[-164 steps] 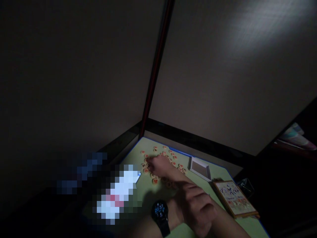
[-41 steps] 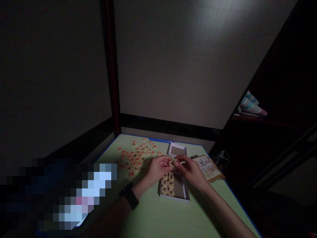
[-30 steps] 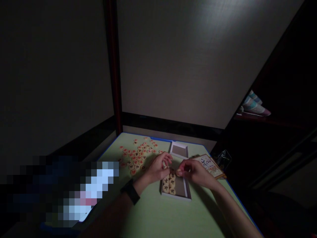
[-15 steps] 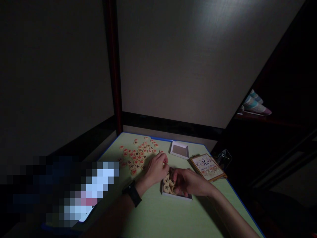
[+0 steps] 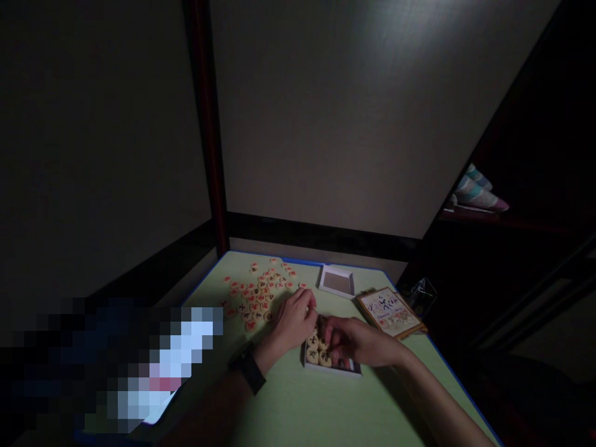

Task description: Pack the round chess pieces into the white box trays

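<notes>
A shallow white box (image 5: 333,370) lies on the table with several round Chinese chess pieces (image 5: 312,354) in its left part, marked in dark characters. My left hand (image 5: 298,318) is at the box's far left corner, fingers bent and pressed together; whatever they hold is hidden. Over the box reaches my right hand (image 5: 365,343), palm inward, with its thumb and fingers apart just beside a piece (image 5: 325,356) lying flat in the near row. Part of the box's inside is hidden under this hand.
Many loose chess pieces (image 5: 254,297), mostly red-marked, are scattered at the table's back left. A box lid or tray (image 5: 338,282) lies at the back. Right of it sits a printed Chinese chess box (image 5: 388,312) near the blue table edge. A blurred bright patch covers the left front.
The piece under my right fingers was tilted and now lies flat in the near row. My right fingers have come away from it slightly. My left hand stays at the box corner.
</notes>
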{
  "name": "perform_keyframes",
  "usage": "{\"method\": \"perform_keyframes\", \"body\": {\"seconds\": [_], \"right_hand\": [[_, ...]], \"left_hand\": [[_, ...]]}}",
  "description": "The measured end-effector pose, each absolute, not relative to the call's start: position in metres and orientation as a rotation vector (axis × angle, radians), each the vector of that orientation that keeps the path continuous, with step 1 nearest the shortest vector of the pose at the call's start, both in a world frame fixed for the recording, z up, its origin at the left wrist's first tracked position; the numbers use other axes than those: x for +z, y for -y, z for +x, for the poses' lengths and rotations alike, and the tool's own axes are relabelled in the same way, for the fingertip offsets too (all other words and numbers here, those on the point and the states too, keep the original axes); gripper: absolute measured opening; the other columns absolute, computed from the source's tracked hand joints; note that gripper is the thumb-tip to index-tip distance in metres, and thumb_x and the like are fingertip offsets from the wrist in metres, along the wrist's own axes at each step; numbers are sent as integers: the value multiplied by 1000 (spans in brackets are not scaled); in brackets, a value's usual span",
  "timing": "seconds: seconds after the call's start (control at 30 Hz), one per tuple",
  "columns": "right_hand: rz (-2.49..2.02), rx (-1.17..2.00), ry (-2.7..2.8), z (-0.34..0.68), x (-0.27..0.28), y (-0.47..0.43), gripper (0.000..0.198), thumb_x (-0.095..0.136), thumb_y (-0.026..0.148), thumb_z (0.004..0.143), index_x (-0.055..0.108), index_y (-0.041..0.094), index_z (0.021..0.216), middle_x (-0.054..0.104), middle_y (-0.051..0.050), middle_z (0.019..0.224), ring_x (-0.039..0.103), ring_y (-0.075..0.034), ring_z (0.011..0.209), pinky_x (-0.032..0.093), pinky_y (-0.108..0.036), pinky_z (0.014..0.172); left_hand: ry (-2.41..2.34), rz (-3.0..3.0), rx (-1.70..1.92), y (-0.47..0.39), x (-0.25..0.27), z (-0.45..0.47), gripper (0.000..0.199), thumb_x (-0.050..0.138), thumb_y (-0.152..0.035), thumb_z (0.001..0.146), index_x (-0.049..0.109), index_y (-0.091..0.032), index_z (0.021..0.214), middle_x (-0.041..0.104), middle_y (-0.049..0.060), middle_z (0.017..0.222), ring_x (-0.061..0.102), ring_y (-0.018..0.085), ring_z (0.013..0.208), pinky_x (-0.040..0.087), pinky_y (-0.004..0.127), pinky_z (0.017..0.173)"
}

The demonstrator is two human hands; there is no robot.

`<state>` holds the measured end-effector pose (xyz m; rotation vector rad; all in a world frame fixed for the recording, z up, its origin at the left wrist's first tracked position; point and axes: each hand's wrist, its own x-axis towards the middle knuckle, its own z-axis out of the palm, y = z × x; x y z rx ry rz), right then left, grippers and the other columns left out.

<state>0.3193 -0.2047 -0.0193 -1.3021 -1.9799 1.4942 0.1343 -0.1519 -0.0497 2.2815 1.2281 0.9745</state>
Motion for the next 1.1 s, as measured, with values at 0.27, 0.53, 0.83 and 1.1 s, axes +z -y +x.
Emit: {"method": "perform_keyframes", "body": {"seconds": [0.27, 0.53, 0.83, 1.1], "right_hand": [[-1375, 1363, 2023, 327, -18, 198, 22, 52, 6, 66, 52, 18, 84, 68, 2, 69, 56, -9, 54, 39, -18, 47], [-1337, 1214, 2126, 323, -21, 198, 21, 55, 3, 68, 54, 19, 82, 71, 1, 69, 66, -14, 68, 44, -21, 60], [-1222, 1246, 2075, 332, -29, 193, 12, 62, 21, 72, 53, 19, 80, 68, -2, 72, 63, -15, 67, 41, -22, 56], [-1353, 992, 2041, 336, -25, 183, 18, 61, 36, 77, 53, 20, 77, 63, 0, 60, 58, -16, 57, 36, -24, 54]], "left_hand": [[-1367, 2349, 780, 155, -46, 134, 12, 45, -14, 89, 54, -21, 92, 65, 1, 88, 61, 17, 81, 39, 27, 72], [-1433, 2383, 693, 158, -42, 133, 13, 45, -16, 91, 56, -21, 97, 68, 2, 92, 64, 18, 86, 41, 26, 73], [-1307, 2511, 863, 169, -38, 136, 21, 39, -19, 96, 57, -22, 108, 67, 3, 99, 63, 18, 88, 46, 28, 78], [-1407, 2621, 468, 166, -4, 55, 15, 51, -26, 93, 58, -19, 104, 63, 6, 111, 60, 21, 100, 47, 32, 88]]}}
